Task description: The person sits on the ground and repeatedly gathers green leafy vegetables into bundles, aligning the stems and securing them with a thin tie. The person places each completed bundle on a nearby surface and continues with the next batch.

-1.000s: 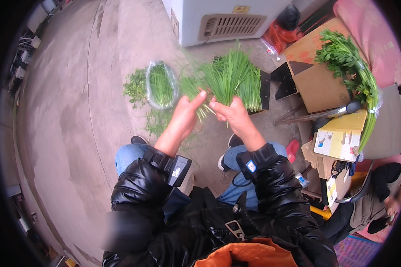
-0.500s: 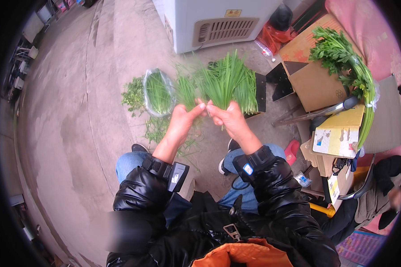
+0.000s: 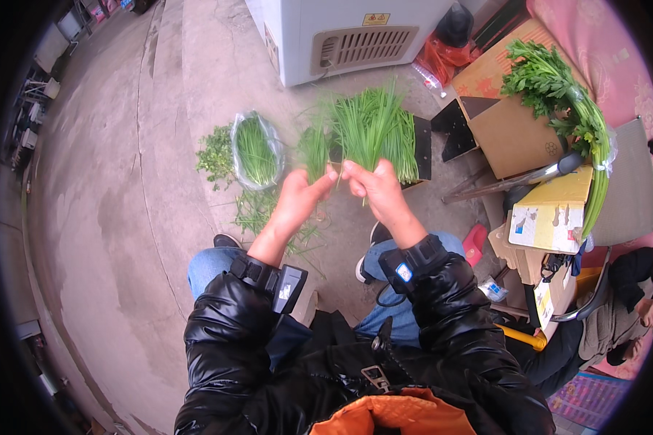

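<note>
My left hand point(image 3: 297, 197) is closed, thumb on top, round a small bunch of garlic chives point(image 3: 314, 147) whose blades point away from me and are partly blurred. A larger, fan-shaped bunch of garlic chives point(image 3: 359, 130) stands up from my right hand point(image 3: 379, 190), pinched near the stem ends. Just a small gap separates the two thumbs. Behind my right hand, more chives lie on a dark-sided box point(image 3: 423, 148). Left of my left hand stands a clear plastic bag point(image 3: 278, 156) filled with chives.
Leafy herbs point(image 3: 215, 154) and loose green trimmings point(image 3: 254, 210) lie on the concrete floor. A white appliance point(image 3: 290, 51) stands ahead. At right are cardboard boxes point(image 3: 519, 134), a celery bunch point(image 3: 595, 138) and a chair point(image 3: 624, 192). Another person's hand point(image 3: 647, 312) shows at the far right.
My hands have drawn slightly apart, each keeping its chives. The other person's hands at the far right have shifted and show more.
</note>
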The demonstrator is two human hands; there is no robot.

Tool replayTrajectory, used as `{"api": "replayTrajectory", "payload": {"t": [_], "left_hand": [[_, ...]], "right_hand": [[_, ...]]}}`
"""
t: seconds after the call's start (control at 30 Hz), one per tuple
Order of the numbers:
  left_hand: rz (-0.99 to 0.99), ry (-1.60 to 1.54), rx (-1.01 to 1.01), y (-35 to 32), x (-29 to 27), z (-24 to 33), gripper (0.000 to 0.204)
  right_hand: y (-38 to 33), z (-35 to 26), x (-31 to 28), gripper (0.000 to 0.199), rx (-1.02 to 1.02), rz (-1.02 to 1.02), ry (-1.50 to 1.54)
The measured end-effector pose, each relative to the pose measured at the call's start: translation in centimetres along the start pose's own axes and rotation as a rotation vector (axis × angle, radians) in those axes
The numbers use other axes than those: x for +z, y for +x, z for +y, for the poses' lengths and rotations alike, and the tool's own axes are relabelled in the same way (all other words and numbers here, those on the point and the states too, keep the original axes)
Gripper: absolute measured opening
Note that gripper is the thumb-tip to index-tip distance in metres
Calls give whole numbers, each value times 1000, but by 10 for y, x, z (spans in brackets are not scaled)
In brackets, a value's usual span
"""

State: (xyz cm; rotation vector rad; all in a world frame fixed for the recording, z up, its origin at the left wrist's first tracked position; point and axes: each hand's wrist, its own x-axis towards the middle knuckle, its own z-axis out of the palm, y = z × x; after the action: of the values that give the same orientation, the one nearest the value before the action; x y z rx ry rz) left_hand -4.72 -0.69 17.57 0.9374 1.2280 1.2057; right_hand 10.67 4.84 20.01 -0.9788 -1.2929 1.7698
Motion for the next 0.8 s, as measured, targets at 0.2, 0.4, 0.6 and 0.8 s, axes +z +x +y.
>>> {"api": "replayTrajectory", "payload": {"t": [0.2, 0.4, 0.6, 0.8], "left_hand": [[-14, 86, -1, -1, -2, -3, 15], [-35, 129, -86, -2, -3, -4, 16], [-9, 151, -169, -6, -3, 3, 18], [15, -14, -67, -8, 1, 2, 18]], "right_hand": [[2, -1, -7, 16, -53, 58, 60], [2, -7, -13, 12, -89, 50, 125], [1, -7, -14, 12, -47, 17, 95], [1, 0, -6, 11, 18, -95, 45]]}}
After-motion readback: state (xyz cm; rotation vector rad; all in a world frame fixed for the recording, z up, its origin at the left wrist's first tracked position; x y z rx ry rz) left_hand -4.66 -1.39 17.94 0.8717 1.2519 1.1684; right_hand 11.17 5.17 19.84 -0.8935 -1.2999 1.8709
